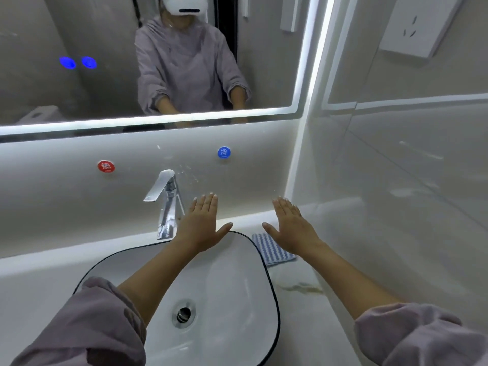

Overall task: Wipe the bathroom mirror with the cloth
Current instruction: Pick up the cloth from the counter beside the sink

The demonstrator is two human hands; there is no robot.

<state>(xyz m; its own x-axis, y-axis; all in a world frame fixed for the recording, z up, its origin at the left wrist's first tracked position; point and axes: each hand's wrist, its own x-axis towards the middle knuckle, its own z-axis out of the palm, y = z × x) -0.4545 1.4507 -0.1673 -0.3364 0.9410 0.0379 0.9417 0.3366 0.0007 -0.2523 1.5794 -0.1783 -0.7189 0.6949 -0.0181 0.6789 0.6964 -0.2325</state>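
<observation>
The bathroom mirror (266, 64) fills the upper left, framed by a lit white strip, and reflects a person in a grey top. A blue and white checked cloth (266, 249) lies flat on the counter just right of the basin. My right hand (291, 228) hovers palm down over the cloth's far part, fingers spread, holding nothing. My left hand (202, 223) is also flat and open, above the basin's back rim beside the tap. Part of the cloth is hidden under my right hand.
A white basin (232, 281) with a dark rim and a drain sits below my arms. A chrome tap (165, 202) stands behind it. Red (106, 166) and blue (224, 152) round labels mark the backsplash. A tiled side wall with a socket (417, 25) closes the right.
</observation>
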